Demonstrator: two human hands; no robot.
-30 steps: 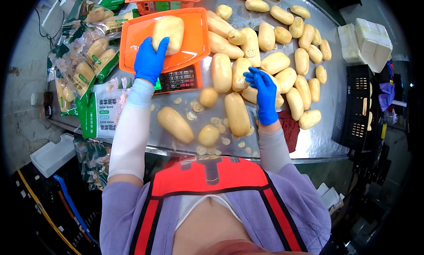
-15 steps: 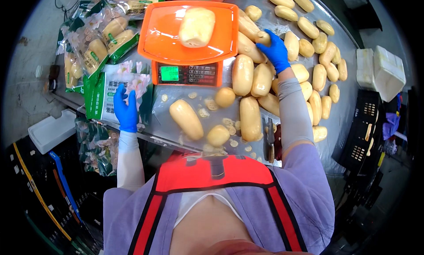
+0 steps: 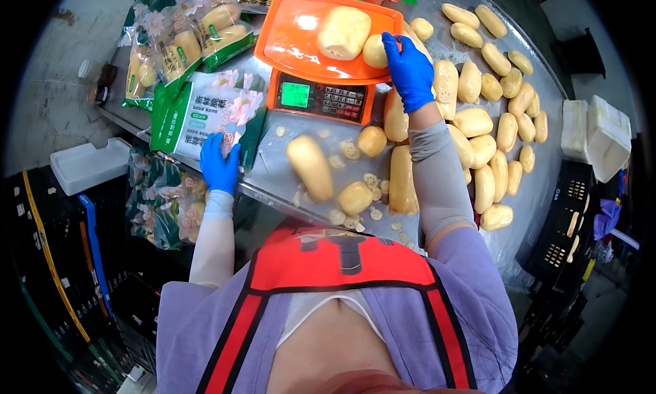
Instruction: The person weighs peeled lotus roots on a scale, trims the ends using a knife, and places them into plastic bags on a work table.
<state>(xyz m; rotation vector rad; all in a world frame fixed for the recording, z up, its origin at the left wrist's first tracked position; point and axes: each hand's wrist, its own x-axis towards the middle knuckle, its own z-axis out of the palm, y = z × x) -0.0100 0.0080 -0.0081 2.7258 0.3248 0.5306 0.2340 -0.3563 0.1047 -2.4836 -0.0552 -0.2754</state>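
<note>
My right hand (image 3: 412, 69), in a blue glove, is closed on a small peeled lotus root piece (image 3: 374, 51) at the right side of an orange scale pan (image 3: 290, 42). A larger lotus root piece (image 3: 344, 33) lies in the pan, touching or nearly touching the small one. Below the pan, the scale's keypad and lit green display (image 3: 295, 95) face me. My left hand (image 3: 220, 163), also gloved in blue, rests with fingers apart on the near edge of a flat, flower-printed plastic bag (image 3: 208, 114). Whether its fingertips pinch the film is hard to see.
Many lotus roots (image 3: 507, 131) cover the right of the metal table (image 3: 270, 179). Others (image 3: 309, 167) lie nearer me among cut end slices (image 3: 349, 148). Filled bags (image 3: 181, 46) are piled at the far left. A black crate (image 3: 562, 209) and white foam boxes (image 3: 598, 131) stand beyond the right edge.
My right hand has moved left from the pile to the pan with the small lotus root piece. My left hand has come down onto the bag's near edge. The whole view has shifted.
</note>
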